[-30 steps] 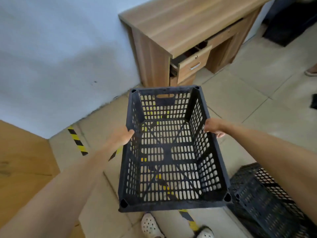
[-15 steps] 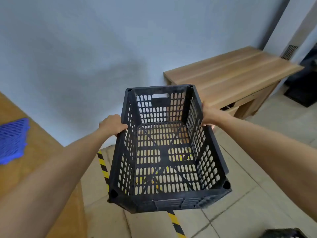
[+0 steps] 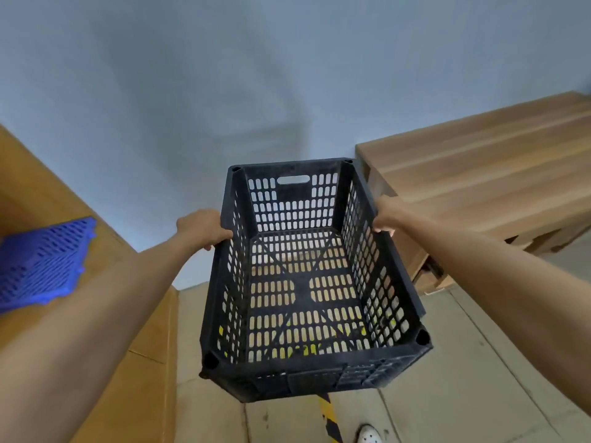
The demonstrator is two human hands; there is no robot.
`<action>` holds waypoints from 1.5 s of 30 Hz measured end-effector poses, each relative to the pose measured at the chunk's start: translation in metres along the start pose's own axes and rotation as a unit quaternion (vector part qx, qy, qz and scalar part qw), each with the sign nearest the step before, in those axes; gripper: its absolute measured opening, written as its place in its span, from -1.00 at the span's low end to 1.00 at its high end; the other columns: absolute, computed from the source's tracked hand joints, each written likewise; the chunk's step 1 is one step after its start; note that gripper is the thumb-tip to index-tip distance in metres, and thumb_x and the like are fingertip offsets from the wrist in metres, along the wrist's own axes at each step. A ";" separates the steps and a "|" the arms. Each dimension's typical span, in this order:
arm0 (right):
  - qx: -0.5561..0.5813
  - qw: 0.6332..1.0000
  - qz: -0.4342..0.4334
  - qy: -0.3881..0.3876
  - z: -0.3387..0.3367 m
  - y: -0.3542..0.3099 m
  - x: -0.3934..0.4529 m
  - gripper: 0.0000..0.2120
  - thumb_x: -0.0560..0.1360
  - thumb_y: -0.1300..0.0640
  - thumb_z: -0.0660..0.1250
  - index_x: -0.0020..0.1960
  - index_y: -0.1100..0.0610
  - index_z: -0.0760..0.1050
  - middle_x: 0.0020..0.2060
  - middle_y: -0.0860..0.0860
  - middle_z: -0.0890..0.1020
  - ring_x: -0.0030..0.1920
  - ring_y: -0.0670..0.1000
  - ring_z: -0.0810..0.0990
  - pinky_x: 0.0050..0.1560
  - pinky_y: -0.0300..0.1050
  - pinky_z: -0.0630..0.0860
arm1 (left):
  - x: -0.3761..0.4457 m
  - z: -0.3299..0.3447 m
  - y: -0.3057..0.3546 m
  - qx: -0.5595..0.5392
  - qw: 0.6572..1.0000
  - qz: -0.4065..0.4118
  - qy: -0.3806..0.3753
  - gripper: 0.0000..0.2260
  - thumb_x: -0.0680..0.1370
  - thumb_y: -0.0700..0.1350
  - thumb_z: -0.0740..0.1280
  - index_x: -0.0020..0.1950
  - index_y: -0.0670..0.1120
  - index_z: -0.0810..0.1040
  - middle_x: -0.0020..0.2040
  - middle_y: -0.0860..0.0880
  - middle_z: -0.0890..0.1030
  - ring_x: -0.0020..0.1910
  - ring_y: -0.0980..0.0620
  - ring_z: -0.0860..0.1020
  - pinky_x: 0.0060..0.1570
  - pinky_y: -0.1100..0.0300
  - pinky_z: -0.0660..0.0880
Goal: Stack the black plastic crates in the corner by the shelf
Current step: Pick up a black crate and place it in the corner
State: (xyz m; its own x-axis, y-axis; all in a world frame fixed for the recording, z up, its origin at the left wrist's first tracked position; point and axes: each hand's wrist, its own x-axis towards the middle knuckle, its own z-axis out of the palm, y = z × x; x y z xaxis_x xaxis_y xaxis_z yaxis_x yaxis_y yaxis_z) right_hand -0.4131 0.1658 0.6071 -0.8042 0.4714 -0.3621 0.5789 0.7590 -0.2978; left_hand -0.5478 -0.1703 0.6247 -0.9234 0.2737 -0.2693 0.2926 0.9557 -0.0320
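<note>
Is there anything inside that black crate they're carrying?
Nothing: the black crate is empty. Through its slotted bottom show floor tiles and yellow-black floor tape. Its solid ribs hide small patches of floor.

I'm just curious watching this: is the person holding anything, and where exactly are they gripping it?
Yes, a black plastic crate, empty and off the floor. The left hand grips its left long rim, the right hand its right long rim.

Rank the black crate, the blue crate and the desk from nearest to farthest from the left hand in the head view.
From the left hand:
1. Black crate: held, its left rim in the fingers.
2. Blue crate: off to the left, on a wooden surface.
3. Desk: far right, beyond the black crate.
</note>
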 end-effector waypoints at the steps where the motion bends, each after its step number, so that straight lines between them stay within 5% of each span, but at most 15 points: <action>1: -0.006 1.000 -0.009 -0.008 0.000 -0.002 0.018 -0.74 0.44 0.25 0.39 0.10 0.18 0.44 -0.10 0.11 0.60 -0.10 0.13 0.64 -0.01 0.08 0.64 | 0.011 -0.001 0.002 0.000 1.000 -0.008 -0.003 -0.74 0.57 0.14 0.28 -0.17 -0.02 0.42 -0.37 0.08 0.50 -0.37 0.10 0.54 -0.03 0.11 0.47; 9: -0.090 0.994 -0.064 -0.006 -0.023 -0.050 0.111 -0.90 0.50 0.23 0.33 -0.11 0.17 0.40 -0.29 0.04 0.52 -0.29 0.02 0.53 -0.31 -0.13 0.45 | 0.086 0.001 -0.010 -0.037 0.997 -0.059 -0.017 -0.74 0.53 0.08 0.31 -0.23 -0.07 0.44 -0.34 0.01 0.50 -0.22 -0.04 0.52 -0.10 0.12 0.41; 14: -0.130 0.988 -0.086 -0.005 -0.017 -0.087 0.164 -0.89 0.48 0.21 0.32 -0.04 0.16 0.40 -0.20 0.08 0.56 -0.14 0.10 0.58 -0.19 -0.05 0.48 | 0.140 0.012 -0.033 -0.045 0.995 -0.071 -0.048 -0.76 0.54 0.07 0.30 -0.19 -0.07 0.43 -0.29 0.02 0.51 -0.18 -0.02 0.52 -0.12 0.11 0.39; 22: -0.135 0.989 -0.045 -0.050 0.011 -0.136 0.250 -0.85 0.49 0.21 0.37 -0.02 0.16 0.41 -0.24 0.04 0.53 -0.24 0.01 0.54 -0.32 -0.17 0.43 | 0.247 0.028 -0.067 -0.056 0.993 -0.051 -0.087 -0.79 0.54 0.06 0.30 -0.16 -0.07 0.47 -0.19 -0.03 0.61 -0.13 -0.05 0.58 -0.09 0.14 0.45; 28: -0.124 0.987 -0.028 -0.094 0.050 -0.144 0.293 -0.86 0.48 0.22 0.36 -0.06 0.14 0.39 -0.28 0.03 0.55 -0.26 0.01 0.56 -0.41 -0.19 0.38 | 0.295 0.060 -0.077 -0.080 0.974 -0.057 -0.202 -0.79 0.52 0.05 0.34 0.00 -0.08 0.51 -0.17 0.00 0.64 -0.05 -0.06 0.60 0.12 0.03 0.55; 33: -0.090 0.983 -0.007 -0.159 0.093 -0.126 0.324 -0.77 0.48 0.20 0.42 0.01 0.14 0.37 -0.17 0.06 0.59 -0.19 0.06 0.59 -0.38 -0.19 0.42 | 0.313 0.113 -0.070 -0.103 0.958 -0.071 -0.257 -0.66 0.53 0.08 0.36 0.17 -0.13 0.50 0.04 -0.09 0.63 0.03 -0.09 0.59 0.19 -0.04 0.52; 39: -0.030 0.977 0.027 -0.211 0.153 -0.096 0.367 -0.67 0.51 0.28 0.37 0.21 0.26 0.34 -0.12 0.12 0.50 -0.24 0.04 0.54 -0.37 -0.20 0.48 | 0.329 0.185 -0.052 -0.130 0.937 -0.105 -0.305 -0.70 0.57 0.02 0.35 0.17 -0.16 0.49 -0.04 -0.08 0.61 0.00 -0.09 0.58 0.16 -0.01 0.55; 42: -0.020 0.972 0.040 -0.229 0.195 -0.077 0.389 -0.69 0.54 0.34 0.30 0.25 0.29 0.34 -0.08 0.14 0.54 -0.13 0.11 0.61 -0.15 -0.07 0.62 | 0.336 0.234 -0.042 -0.110 0.939 -0.113 -0.304 -0.74 0.56 0.03 0.35 0.10 -0.13 0.49 -0.14 -0.01 0.60 -0.05 -0.05 0.59 0.13 -0.03 0.56; 45: -0.035 0.971 0.036 -0.232 0.237 -0.059 0.410 -0.72 0.56 0.35 0.23 0.26 0.34 0.35 0.00 0.19 0.56 0.00 0.17 0.64 0.03 0.02 0.63 | 0.348 0.286 -0.035 -0.110 0.937 -0.131 -0.304 -0.71 0.56 0.05 0.32 0.16 -0.13 0.50 -0.01 -0.06 0.61 0.02 -0.09 0.59 0.12 -0.06 0.55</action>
State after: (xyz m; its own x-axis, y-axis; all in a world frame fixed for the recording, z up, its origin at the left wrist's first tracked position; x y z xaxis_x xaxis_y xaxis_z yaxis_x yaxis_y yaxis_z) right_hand -0.7449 0.2073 0.2669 -0.6058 0.2836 -0.7433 0.6080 0.7677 -0.2026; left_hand -0.8085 -0.1394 0.2566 -0.6247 -0.0217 -0.7806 -0.0441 0.9990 0.0075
